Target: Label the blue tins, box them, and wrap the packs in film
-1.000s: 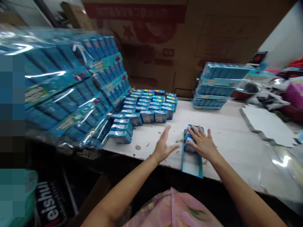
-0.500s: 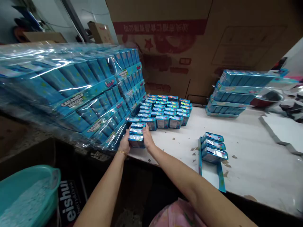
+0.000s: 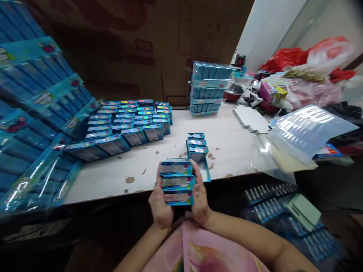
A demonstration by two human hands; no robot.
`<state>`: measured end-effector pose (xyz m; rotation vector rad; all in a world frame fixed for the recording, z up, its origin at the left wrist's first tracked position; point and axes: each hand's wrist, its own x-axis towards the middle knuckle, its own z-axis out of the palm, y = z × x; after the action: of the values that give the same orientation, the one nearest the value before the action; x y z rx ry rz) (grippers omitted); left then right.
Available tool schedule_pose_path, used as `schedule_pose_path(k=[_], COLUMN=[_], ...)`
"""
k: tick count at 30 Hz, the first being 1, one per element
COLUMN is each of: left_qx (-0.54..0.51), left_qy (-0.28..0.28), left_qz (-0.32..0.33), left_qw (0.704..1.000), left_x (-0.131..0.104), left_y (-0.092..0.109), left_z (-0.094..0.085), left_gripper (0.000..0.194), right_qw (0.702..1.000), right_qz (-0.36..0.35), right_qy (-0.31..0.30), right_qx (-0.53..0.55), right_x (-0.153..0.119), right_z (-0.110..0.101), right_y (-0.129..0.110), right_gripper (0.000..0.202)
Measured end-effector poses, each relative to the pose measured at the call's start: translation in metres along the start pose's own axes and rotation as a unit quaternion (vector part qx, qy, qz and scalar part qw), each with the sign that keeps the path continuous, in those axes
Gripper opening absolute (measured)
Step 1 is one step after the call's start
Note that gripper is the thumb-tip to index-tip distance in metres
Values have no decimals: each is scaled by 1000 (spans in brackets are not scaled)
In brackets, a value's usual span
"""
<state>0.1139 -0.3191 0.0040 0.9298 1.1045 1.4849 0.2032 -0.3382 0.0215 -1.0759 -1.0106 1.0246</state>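
Three blue boxes [image 3: 177, 183] in a row are squeezed between my two hands, above the table's front edge. My left hand [image 3: 161, 200] presses their left end, and my right hand [image 3: 200, 194] presses their right end. Just beyond them, a blue tray [image 3: 208, 173] lies on the white table [image 3: 153, 166] with three upright boxes [image 3: 197, 147] at its far end. The near part of the tray is partly hidden by my right hand and the held boxes. Rows of loose blue boxes [image 3: 133, 122] stand on the table to the left.
Wrapped packs [image 3: 42, 90] are piled high at the left. A stack of filled trays [image 3: 208, 90] stands at the back beside a big carton [image 3: 113, 49]. White cut sheets [image 3: 251, 118], plastic sleeves [image 3: 306, 132] and bags lie to the right. More packs [image 3: 269, 207] are below the table.
My hands have carried the three boxes from beside the loose rows to the near side of the tray. The view has swung to the right.
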Motion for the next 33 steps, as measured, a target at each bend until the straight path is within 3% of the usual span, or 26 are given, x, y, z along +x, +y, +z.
schedule_pose_path(k=[3,7,13,16,18,20,24,26,28,30,33], left_qx=[-9,-11,62,78,82,85,58,51,59,66,83], left_qy=[-91,-131,-88,-96,-103,-102,-75,-48,-44,-56,-48], left_qz=[9,28,60,33,-2,-28,-58,-80,-101,-138,-221], left_qw=[996,991,992,992,991,991,994,994,992,987,971], left_x=[-12,-7,3,13,20,24,34,45,58,69,79], left_y=[-5,-18,-41,-44,-44,-43,-42,-40,-35,-30,-26], left_z=[35,63,74,75,74,73,70,70,70,68,63], left_gripper=[57,57,51,50,49,49,55,58,57,53,50], right_qw=[995,991,994,988,969,938,873,868,882,909,940], right_qz=[-74,-97,-64,-36,-65,-123,-180,-169,-148,-139,-138], right_qy=[67,89,73,63,60,10,-174,-214,-226,-187,10], right_qx=[12,5,-46,-137,-230,-324,-418,-415,-387,-345,-312], right_x=[-3,13,36,45,52,61,80,87,89,90,86], right_z=[-39,-69,-90,-98,-102,-103,-96,-94,-99,-120,-191], right_y=[-2,8,28,19,4,-10,-19,-17,-18,-22,-31], right_gripper=[54,47,47,46,50,56,63,66,66,60,41])
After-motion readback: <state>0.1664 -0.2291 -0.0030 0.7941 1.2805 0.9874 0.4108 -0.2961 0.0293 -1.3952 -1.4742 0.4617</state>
